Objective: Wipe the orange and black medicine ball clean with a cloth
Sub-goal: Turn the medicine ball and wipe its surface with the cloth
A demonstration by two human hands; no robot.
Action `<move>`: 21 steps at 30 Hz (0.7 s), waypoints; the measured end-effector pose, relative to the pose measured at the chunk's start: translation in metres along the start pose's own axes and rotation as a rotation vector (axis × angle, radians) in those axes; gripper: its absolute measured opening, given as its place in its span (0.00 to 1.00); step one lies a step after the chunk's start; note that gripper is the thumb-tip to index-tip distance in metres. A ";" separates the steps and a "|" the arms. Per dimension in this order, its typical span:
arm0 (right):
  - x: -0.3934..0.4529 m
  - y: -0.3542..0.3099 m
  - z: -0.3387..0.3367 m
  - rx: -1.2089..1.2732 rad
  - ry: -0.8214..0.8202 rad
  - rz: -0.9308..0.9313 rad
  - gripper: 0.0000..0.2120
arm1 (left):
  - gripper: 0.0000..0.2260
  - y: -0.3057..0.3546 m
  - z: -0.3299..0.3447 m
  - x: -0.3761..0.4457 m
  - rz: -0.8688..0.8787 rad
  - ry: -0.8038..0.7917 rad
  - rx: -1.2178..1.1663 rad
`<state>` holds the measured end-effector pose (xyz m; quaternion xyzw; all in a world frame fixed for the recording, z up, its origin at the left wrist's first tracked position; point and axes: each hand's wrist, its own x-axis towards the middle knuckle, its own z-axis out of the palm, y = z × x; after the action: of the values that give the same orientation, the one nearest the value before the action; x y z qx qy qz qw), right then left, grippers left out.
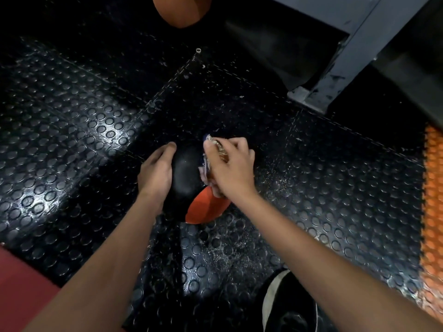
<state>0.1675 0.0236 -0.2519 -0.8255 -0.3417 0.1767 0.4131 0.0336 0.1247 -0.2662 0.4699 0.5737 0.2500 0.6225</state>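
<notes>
The orange and black medicine ball (189, 178) lies on the black studded floor in the middle of the view. A black panel faces up and an orange panel shows at its near right. My left hand (155, 171) lies flat against the ball's left side, fingers straight. My right hand (230, 166) grips a crumpled, patterned cloth (211, 164) and holds it against the ball's upper right side. The hand covers most of the cloth.
Another orange ball (182, 10) sits at the top edge. A grey metal frame post (335, 75) stands at the upper right. Orange studded matting (431, 200) runs along the right edge. A dark shoe (287, 305) is at the bottom, a red surface (21, 283) at lower left.
</notes>
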 end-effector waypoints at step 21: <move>-0.004 -0.008 0.005 0.185 0.026 0.072 0.12 | 0.17 0.002 -0.001 0.001 0.016 0.014 0.000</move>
<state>0.1590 0.0267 -0.2484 -0.7978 -0.2888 0.2116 0.4851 0.0334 0.1264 -0.2646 0.4728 0.5744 0.2582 0.6163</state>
